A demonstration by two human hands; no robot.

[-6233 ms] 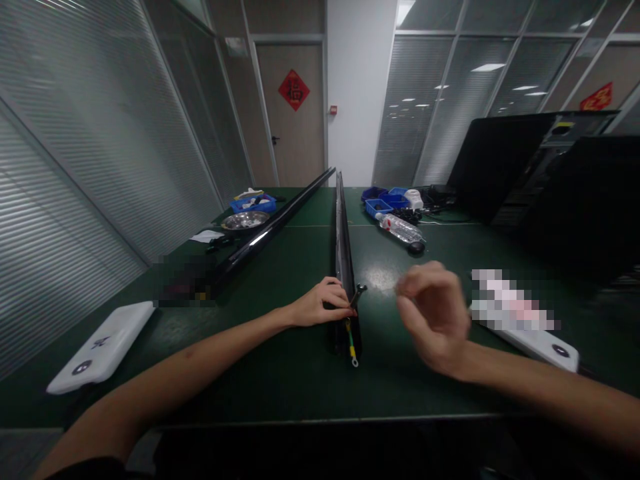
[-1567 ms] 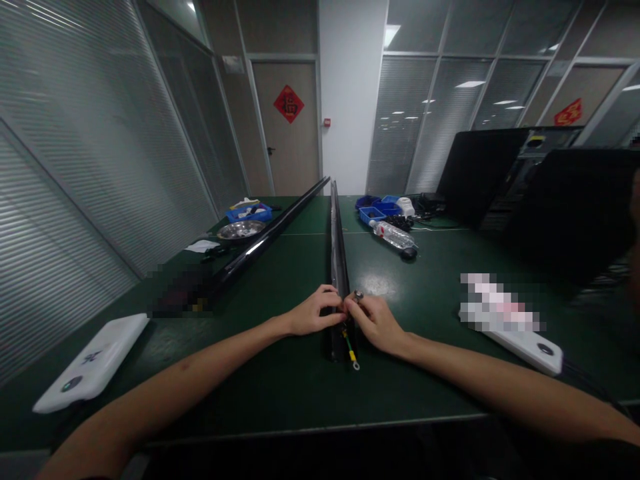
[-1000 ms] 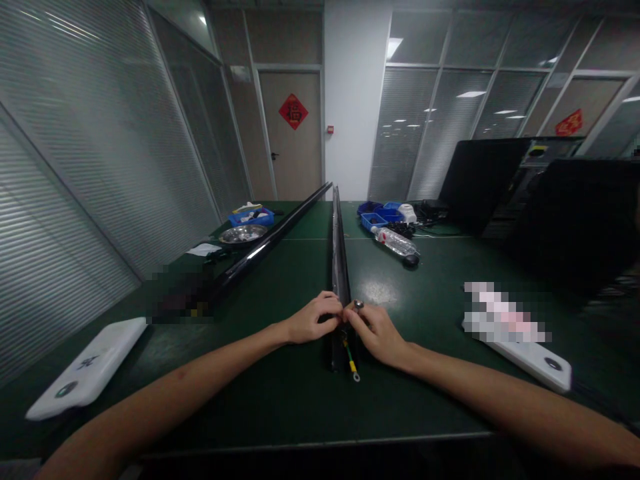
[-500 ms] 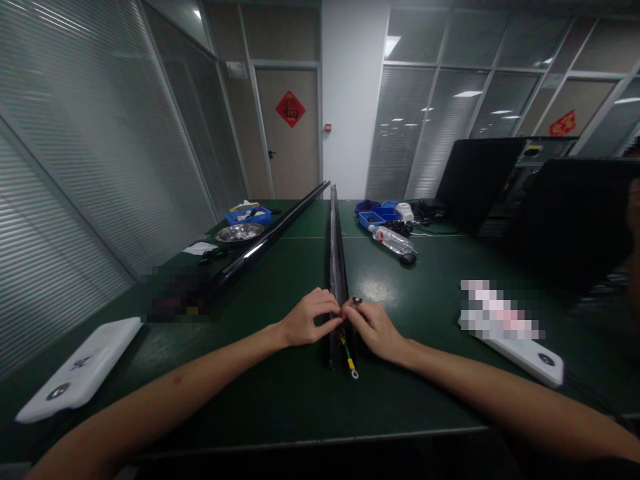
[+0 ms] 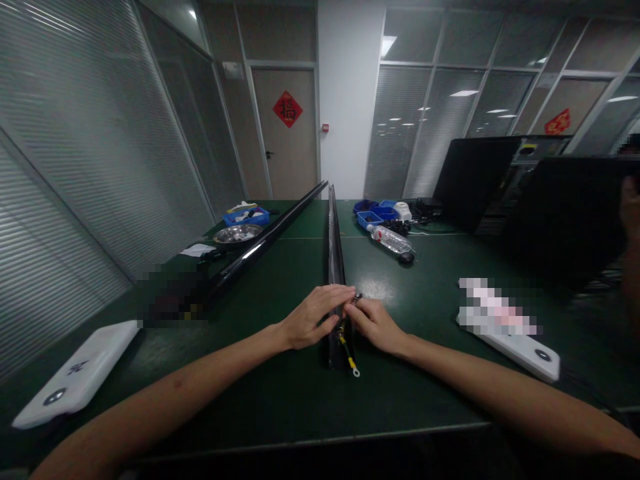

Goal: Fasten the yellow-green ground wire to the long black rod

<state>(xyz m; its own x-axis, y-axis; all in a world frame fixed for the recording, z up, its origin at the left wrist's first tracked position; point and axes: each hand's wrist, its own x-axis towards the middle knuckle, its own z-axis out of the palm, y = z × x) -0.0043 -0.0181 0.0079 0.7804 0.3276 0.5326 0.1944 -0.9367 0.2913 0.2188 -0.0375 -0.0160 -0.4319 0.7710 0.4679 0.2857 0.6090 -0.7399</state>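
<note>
Taking the person's hands as the dial's centre, a long, narrow, glossy black channel runs from between them towards 12 o'clock, lying on a dark green tabletop. The left hand reaches across the channel from 9 o'clock, its fingers stretched nearly straight and the thumb parted from them; the fingertips come right beside the head of a small silver metal wrench. The right hand, on the 3 o'clock side, has its fingers curled closed around that wrench, whose head shows above them. A short green-and-yellow wire with a silver ring terminal slants towards 6 o'clock over the channel's near end.

A second glossy black channel slants away on the left, meeting the first's line near 12 o'clock. A round, shiny metal bowl sits at 10 o'clock. At 1 o'clock lies a clear plastic bottle, with blue plastic bins just beyond it.
</note>
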